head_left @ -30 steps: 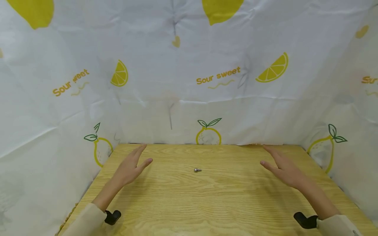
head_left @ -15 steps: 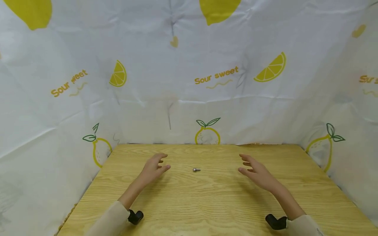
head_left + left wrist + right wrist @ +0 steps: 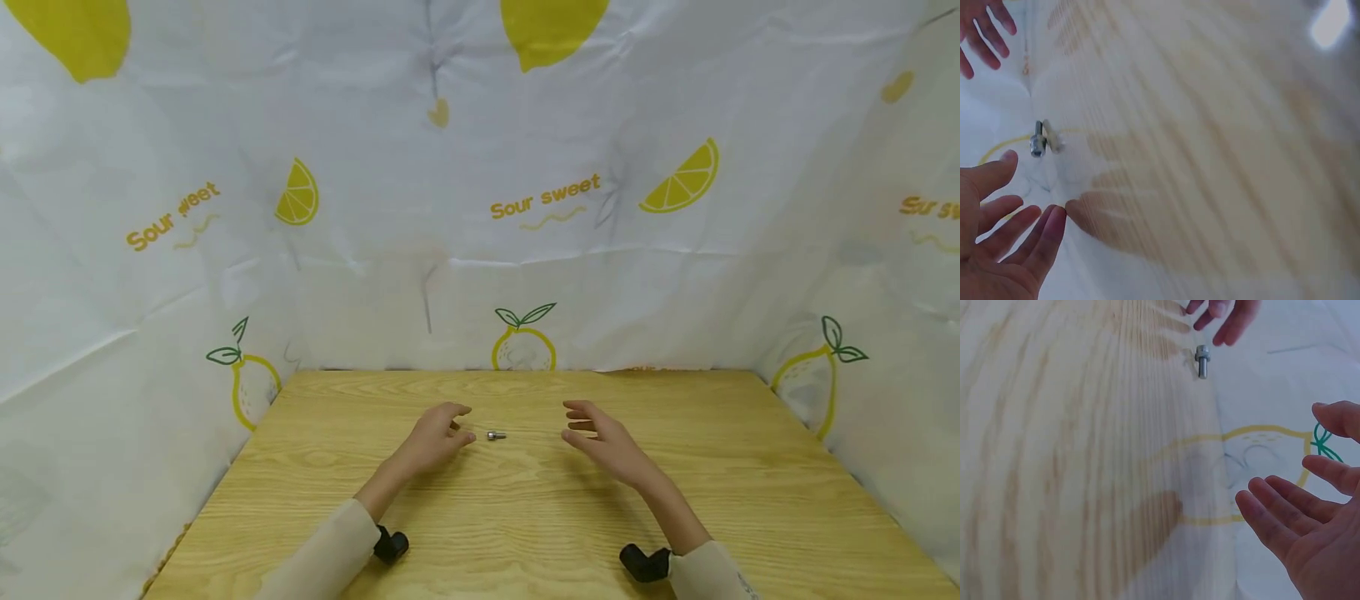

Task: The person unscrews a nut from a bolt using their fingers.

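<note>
A small metal bolt point(image 3: 496, 436) lies on its side on the wood-grain bench point(image 3: 510, 517), between the two hands and touching neither. Its long axis runs sideways, thick head toward the left hand point(image 3: 433, 439), slim shank toward the right hand point(image 3: 611, 447). The left is clearly nearer, its fingertips just beside the head. Both hands' fingers look loose and parted, holding nothing.
</note>
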A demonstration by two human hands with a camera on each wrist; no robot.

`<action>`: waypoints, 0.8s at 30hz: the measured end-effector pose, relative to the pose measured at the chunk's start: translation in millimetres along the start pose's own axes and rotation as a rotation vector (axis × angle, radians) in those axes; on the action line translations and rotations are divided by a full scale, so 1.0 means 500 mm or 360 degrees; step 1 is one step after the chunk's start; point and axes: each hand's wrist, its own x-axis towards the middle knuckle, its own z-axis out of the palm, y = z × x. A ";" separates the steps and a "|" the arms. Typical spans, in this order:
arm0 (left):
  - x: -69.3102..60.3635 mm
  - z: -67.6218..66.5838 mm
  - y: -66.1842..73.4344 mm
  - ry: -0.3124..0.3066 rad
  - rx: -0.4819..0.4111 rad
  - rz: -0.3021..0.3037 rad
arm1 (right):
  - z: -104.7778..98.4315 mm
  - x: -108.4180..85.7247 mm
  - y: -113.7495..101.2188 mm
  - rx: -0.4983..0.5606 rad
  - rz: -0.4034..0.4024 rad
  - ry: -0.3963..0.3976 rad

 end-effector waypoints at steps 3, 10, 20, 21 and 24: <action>0.013 0.017 0.009 -0.0042 0.0011 -0.0006 | 0.015 0.009 -0.001 0.0024 0.0037 -0.0001; 0.045 0.038 0.032 -0.0097 0.0177 -0.0058 | 0.043 0.027 -0.009 0.0056 0.0085 -0.0019; 0.063 0.048 0.066 -0.0083 0.0398 -0.0068 | 0.059 0.038 -0.024 0.0045 0.0083 -0.0019; 0.064 0.049 0.067 -0.0088 0.0401 -0.0065 | 0.060 0.039 -0.026 0.0051 0.0087 -0.0020; 0.071 0.051 0.068 -0.0106 0.0428 -0.0057 | 0.064 0.042 -0.031 0.0053 0.0074 -0.0032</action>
